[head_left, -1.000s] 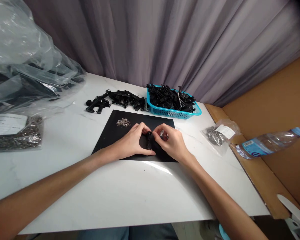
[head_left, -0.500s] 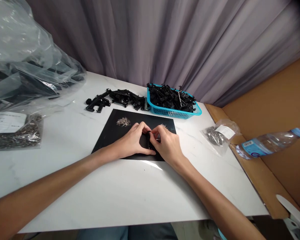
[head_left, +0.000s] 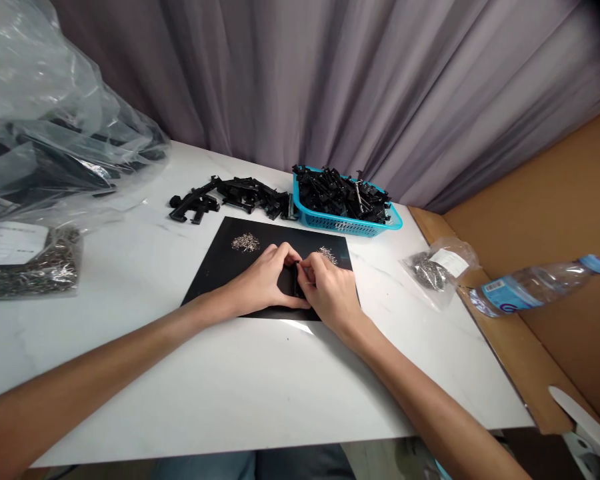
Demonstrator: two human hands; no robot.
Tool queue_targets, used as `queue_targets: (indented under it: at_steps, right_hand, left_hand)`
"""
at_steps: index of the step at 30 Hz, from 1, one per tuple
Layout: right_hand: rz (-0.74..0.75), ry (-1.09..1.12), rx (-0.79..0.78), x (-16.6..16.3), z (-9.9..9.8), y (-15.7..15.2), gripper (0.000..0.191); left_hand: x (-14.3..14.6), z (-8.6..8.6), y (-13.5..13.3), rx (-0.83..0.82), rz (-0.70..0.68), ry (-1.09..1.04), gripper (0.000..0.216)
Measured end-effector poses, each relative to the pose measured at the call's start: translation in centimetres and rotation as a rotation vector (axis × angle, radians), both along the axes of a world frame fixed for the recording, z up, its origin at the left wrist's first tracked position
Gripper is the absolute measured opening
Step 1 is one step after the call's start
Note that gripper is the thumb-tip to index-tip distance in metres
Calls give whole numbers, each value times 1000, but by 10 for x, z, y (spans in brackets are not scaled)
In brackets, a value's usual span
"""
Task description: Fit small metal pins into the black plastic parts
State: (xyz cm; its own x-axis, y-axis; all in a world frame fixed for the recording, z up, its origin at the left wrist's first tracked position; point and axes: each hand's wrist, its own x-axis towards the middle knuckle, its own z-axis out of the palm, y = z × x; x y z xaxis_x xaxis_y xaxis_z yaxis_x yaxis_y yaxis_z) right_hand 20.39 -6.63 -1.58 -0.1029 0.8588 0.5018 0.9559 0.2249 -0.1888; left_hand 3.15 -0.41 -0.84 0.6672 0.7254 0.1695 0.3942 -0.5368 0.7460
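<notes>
Between the thumb and fingers of my left hand (head_left: 261,281) a narrow black plastic part (head_left: 295,283) is held at both ends, over a black mat (head_left: 211,267). The fingers of my right hand (head_left: 334,291) are pinched together against the part's far end; what they hold, if anything, is too small and covered to make out. Small metal pieces lie on the mat in two heaps: one pile (head_left: 245,242) left of my hands, another pile (head_left: 327,255) just beyond my right knuckles.
Behind the mat stand a blue basket (head_left: 350,228) full of black plastic parts and a row of loose black parts (head_left: 253,195). Bags lie left (head_left: 55,267) and right (head_left: 433,272), below a large plastic bag (head_left: 80,133). A water bottle (head_left: 535,287) rests on cardboard at right.
My right hand has shifted slightly back toward me and turned a little, so more of the right metal pile shows. My left hand keeps its hold on the black part.
</notes>
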Motion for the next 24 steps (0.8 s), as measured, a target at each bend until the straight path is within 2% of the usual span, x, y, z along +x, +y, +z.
queue_targets:
  at_steps: [5,16,24]
  right_hand:
    - [31,18,10,4,4,-1,10]
    - [-40,158,-44,0,12,1,5]
    - [35,188,21,7,3,-7,12]
  left_hand:
    - [0,-2,1,4,8,-17,67]
    - [1,0,2,4,35,4,72]
    - [0,-4,2,4,49,-3,72]
